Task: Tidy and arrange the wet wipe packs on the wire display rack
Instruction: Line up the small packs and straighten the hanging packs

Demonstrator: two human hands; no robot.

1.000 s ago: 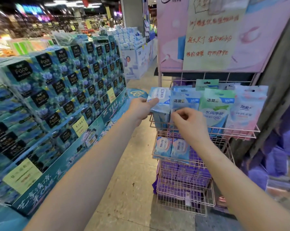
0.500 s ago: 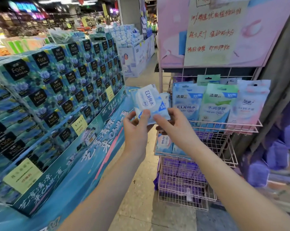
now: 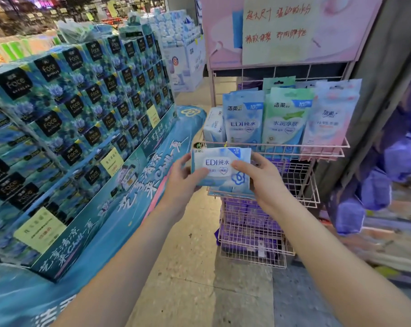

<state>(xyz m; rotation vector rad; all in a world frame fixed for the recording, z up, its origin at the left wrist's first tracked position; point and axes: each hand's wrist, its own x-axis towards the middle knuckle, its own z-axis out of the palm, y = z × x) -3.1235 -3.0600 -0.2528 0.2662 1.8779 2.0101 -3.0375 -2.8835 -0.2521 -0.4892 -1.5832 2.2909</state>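
With the flat blue-and-white plastic wipe pack (image 3: 220, 167) gripped by both hands, left (image 3: 184, 182) and right (image 3: 261, 182), it is best stood upright, label forward, in the pink wire display rack (image 3: 322, 147)

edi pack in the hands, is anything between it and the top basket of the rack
Nothing visible. Both hands, left and right, hold the EDI pack just below the top basket's front rail, with open air between. That row already holds upright packs.
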